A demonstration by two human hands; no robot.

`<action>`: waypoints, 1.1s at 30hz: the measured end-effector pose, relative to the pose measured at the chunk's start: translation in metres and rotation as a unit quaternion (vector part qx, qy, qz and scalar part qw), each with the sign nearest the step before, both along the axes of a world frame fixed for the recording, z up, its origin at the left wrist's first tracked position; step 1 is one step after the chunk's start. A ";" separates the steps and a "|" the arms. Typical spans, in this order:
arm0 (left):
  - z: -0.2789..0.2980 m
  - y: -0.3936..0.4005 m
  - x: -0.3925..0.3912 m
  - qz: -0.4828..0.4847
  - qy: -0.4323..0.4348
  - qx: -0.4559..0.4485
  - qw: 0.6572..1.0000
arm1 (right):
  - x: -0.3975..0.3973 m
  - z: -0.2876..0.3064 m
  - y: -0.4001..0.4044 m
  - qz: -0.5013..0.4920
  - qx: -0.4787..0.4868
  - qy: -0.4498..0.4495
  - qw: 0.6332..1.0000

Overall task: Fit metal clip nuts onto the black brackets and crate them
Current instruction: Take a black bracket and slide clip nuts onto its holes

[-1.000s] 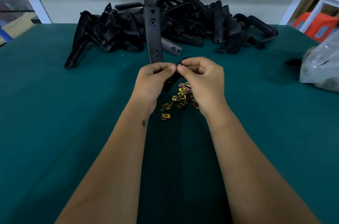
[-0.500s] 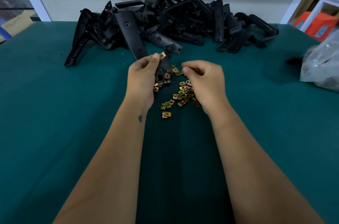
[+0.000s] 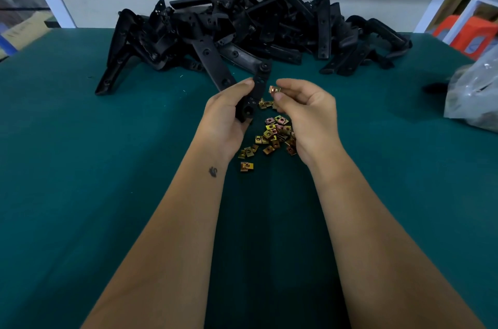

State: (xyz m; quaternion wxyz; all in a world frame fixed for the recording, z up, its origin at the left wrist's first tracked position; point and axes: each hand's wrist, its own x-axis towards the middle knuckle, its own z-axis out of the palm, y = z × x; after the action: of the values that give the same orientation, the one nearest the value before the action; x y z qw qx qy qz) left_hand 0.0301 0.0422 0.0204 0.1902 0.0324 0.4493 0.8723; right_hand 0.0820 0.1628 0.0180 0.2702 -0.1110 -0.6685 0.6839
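Head view puts both my forearms over the green table [image 3: 80, 194], hands meeting near its middle. My left hand [image 3: 226, 115] is curled round a black bracket [image 3: 256, 91], thumb on one side and fingers wrapped behind, so the part stands tilted with its upper end leaning away from me and its lower end tucked into the palm. I can see a round boss at the top of it and a hole near the bottom. My right hand [image 3: 307, 113] pinches one clip nut [image 3: 275, 89] between thumb and forefinger, the rest of the fingers curled in. That nut sits just beside the bracket's right edge, close but apart from it as far as I can tell.

Below and between the hands lies the loose heap of nuts [image 3: 272, 134] on the cloth, gold and pinkish, with a few strays trailing toward me; one lies alone nearest my left wrist. Part of the heap is hidden under my right hand.

Farther back, against the white wall, sits the big pile of brackets [image 3: 242, 29], tangled, some propped on end, spreading almost the whole width of the table. At the right edge I see a clear plastic bag [image 3: 474, 96] resting on the cloth, its contents too blurred to name. Behind it stands an orange stool [image 3: 469, 34].
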 end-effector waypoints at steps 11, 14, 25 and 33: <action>-0.004 0.003 -0.001 -0.013 0.015 -0.048 0.999 | 0.001 0.002 -0.004 -0.011 -0.080 0.003 0.997; -0.003 0.003 -0.001 -0.015 0.015 -0.042 0.999 | 0.001 0.002 -0.006 -0.008 -0.082 -0.004 0.997; -0.003 0.003 0.001 -0.027 0.056 -0.017 0.998 | 0.001 0.003 -0.009 -0.017 -0.072 -0.006 0.997; -0.004 0.002 0.001 -0.025 0.068 -0.028 0.997 | 0.001 0.003 -0.009 -0.017 -0.096 -0.010 0.995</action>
State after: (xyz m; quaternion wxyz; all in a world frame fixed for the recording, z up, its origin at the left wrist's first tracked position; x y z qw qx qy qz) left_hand 0.0309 0.0443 0.0160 0.1819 0.0977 0.4842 0.8502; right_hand 0.0832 0.1541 0.0214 0.2631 -0.1545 -0.6007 0.7390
